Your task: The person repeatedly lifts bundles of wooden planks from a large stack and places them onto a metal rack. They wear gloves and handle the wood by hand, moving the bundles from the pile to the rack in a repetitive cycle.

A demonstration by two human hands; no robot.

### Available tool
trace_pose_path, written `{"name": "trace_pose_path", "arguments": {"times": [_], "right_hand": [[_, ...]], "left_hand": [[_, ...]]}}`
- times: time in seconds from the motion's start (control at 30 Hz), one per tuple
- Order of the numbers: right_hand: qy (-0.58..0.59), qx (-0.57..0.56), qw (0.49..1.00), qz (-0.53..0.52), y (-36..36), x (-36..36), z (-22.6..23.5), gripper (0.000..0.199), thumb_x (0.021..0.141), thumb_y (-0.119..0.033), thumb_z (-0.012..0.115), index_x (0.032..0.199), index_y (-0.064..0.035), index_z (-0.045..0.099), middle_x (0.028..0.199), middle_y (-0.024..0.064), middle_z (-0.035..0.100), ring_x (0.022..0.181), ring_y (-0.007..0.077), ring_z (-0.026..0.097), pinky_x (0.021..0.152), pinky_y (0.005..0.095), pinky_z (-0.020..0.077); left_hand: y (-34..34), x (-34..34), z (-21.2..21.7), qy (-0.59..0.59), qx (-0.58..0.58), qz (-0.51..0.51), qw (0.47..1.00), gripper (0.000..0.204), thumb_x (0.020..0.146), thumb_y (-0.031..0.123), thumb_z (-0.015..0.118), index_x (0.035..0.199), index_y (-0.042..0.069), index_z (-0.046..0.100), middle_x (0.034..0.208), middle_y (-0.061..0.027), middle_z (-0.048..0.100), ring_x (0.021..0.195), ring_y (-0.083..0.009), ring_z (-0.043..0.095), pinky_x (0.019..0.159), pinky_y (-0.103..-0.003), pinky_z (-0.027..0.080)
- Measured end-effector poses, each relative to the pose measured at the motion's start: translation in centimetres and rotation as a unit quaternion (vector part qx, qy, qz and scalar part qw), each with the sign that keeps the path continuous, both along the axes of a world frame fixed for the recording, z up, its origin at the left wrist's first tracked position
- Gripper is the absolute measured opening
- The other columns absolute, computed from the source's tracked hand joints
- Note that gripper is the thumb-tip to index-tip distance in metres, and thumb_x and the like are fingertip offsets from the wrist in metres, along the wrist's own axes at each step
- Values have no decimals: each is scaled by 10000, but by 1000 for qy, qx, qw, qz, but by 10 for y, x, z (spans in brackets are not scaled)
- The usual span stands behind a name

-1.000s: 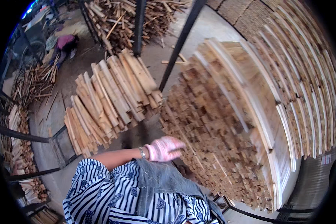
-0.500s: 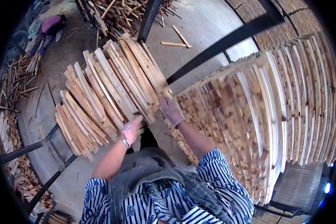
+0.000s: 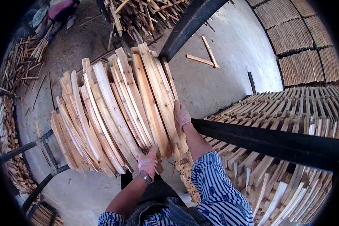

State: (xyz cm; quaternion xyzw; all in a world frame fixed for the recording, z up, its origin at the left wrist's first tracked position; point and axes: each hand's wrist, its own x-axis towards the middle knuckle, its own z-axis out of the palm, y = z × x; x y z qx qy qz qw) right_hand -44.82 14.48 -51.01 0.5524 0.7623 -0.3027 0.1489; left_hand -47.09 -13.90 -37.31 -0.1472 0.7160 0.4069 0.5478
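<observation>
A wide stack of wooden strips (image 3: 113, 109) lies in front of me, its pieces side by side with uneven ends. My left hand (image 3: 147, 162), in a pinkish-white glove with a metal band at the wrist, rests against the near ends of the strips, right of the middle. Its thumb points up, apart from the fingers. On the right side of the stack, my gloved right hand (image 3: 182, 116) lies along the outermost strip with its fingers extended. Part of its palm is hidden. Neither hand holds a loose piece.
A dark metal beam (image 3: 267, 139) crosses right of my right arm, above stacked strips (image 3: 278, 180). Another dark post (image 3: 188, 28) rises behind the stack. Loose scrap wood (image 3: 147, 17) is heaped beyond. A person (image 3: 60, 11) bends at the far left. Bundled wood (image 3: 301, 67) stands far right.
My view has turned, so the right-hand racks and beam look different. My right hand has moved farther along the stack's right side. My left hand stays at the near ends.
</observation>
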Motion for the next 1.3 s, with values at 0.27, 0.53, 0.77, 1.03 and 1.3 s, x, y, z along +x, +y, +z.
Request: {"name": "trace_pose_path", "arguments": {"times": [0.27, 0.53, 0.77, 1.03, 1.3], "right_hand": [[23, 14, 1000, 9, -52, -15, 68, 795, 979, -643, 393, 1423, 16, 376, 1259, 377, 573, 1153, 484, 599, 960, 500, 495], [19, -128, 991, 23, -53, -21, 145, 833, 877, -633, 610, 1376, 15, 459, 1215, 316, 633, 1188, 434, 603, 1000, 464, 468], [258, -67, 960, -85, -98, -20, 66, 860, 903, -554, 627, 1495, 6, 353, 1344, 300, 568, 1262, 402, 560, 1038, 416, 443], [353, -222, 907, -59, -128, 11, 131, 886, 920, -455, 660, 1553, -8, 231, 1420, 229, 505, 1321, 296, 485, 1102, 367, 390], [385, -374, 827, -165, -156, 16, 122, 781, 903, -380, 693, 1488, -13, 329, 1252, 128, 594, 1162, 211, 557, 1010, 361, 461]], "left_hand": [[32, 0, -4, -63, 30, 69, 995, 1193, 711, 429, 886, 1528, -21, 142, 1421, -269, 446, 1268, -335, 513, 1062, -355, 422], [-52, -11, -43, 89, 115, -67, 987, 1049, 829, 281, 794, 1578, 45, 99, 1161, -187, 655, 989, -276, 673, 812, -363, 575], [-27, -62, -19, 100, 118, 68, 986, 1006, 859, 170, 790, 1553, -53, 96, 1398, -197, 503, 1142, -231, 590, 967, -324, 508], [-107, -61, -4, -134, 227, 111, 958, 738, 935, 235, 702, 1515, 40, 289, 1272, -83, 582, 1134, -170, 587, 981, -328, 506], [-102, -83, -55, -169, 229, 173, 943, 611, 887, 215, 750, 1391, 34, 457, 1120, -62, 635, 963, -170, 647, 839, -324, 551]]}}
